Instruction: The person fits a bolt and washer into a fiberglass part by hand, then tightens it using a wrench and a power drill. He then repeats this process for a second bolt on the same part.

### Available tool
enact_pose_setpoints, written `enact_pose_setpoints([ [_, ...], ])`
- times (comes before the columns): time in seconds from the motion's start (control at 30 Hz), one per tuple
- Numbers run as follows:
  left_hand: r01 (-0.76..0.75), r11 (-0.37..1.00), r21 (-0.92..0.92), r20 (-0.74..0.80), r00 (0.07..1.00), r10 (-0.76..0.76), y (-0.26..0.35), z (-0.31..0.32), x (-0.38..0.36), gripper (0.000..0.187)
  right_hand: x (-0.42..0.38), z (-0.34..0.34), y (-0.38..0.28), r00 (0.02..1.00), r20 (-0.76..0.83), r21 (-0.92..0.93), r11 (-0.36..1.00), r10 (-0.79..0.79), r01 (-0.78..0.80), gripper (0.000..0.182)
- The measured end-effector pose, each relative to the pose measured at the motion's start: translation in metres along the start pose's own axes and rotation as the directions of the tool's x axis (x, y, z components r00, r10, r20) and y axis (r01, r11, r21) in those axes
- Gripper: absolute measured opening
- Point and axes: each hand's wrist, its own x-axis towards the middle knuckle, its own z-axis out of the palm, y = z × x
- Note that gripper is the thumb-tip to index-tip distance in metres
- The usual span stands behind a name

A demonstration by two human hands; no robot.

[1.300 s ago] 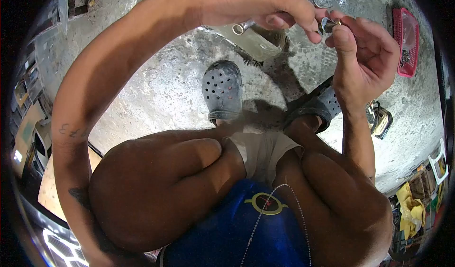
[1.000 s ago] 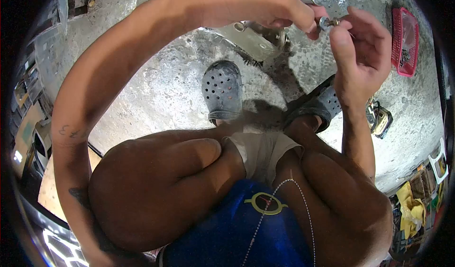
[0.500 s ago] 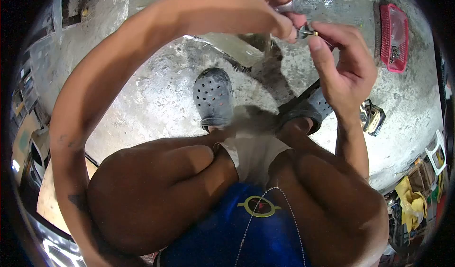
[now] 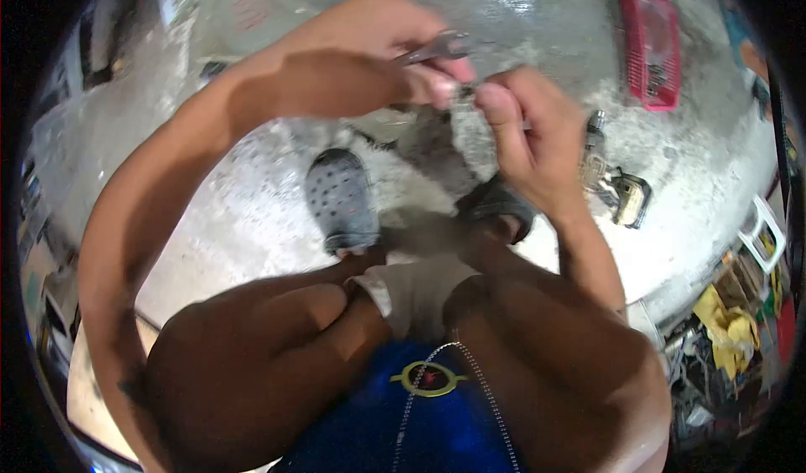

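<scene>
My left hand (image 4: 411,66) is closed around a silver wrench (image 4: 449,46), whose rounded end sticks out past the fingers. Just below the wrench, the left fingertips meet a small bolt-like metal part (image 4: 465,92), blurred by motion. From the other side, my right hand (image 4: 537,129) pinches that same part between thumb and index finger, its other fingers curled. Both hands are up in front of my knees, above the concrete floor (image 4: 260,171), with the fingertips nearly together.
A pink plastic basket (image 4: 628,49) with small metal pieces inside stands at the upper right. Below it, a dark power tool (image 4: 593,158) and a yellow-black battery-like block (image 4: 631,198) lie on the floor. A yellow cloth (image 4: 726,330) sits among clutter at right. My clogs (image 4: 338,192) are below the hands.
The whole view has shifted, so floor things appear farther left. Both hands now appear lower and farther left, fingertips closer around the small part, which was plainer before. The wrench remains in the left hand.
</scene>
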Motion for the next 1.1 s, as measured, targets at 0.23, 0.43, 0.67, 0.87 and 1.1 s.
enact_pose_setpoints([
  [0.23, -0.021, 0.997, 0.077, -0.054, 0.998, 0.025, 0.005, 0.017, -0.002, 0.03, -0.001, -0.01, -0.006, 0.596, 0.601, 0.585, 0.215, 0.533, -0.782, 0.051],
  [0.43, -0.03, 0.958, 0.286, -0.242, 0.965, 0.102, -0.006, -0.009, 0.0, 0.034, -0.008, -0.068, 0.04, 0.792, -0.121, 0.566, 0.697, 0.598, -0.44, 0.035],
  [0.67, 0.09, 0.9, 0.427, -0.246, 0.969, 0.019, -0.034, -0.03, 0.006, 0.023, -0.017, -0.089, 0.097, 0.641, -0.132, 0.628, 0.564, 0.756, -0.536, 0.031],
  [0.87, 0.248, 0.831, 0.497, -0.078, 0.967, -0.242, -0.027, -0.013, 0.025, 0.022, -0.007, -0.068, 0.135, 0.877, -0.299, -0.233, 0.862, 0.376, -0.45, 0.024],
  [1.1, 0.254, 0.783, 0.567, -0.028, 0.957, -0.289, -0.033, -0.01, 0.031, 0.026, 0.035, -0.1, 0.213, 0.955, -0.215, -0.776, 0.558, 0.205, -0.295, 0.033],
])
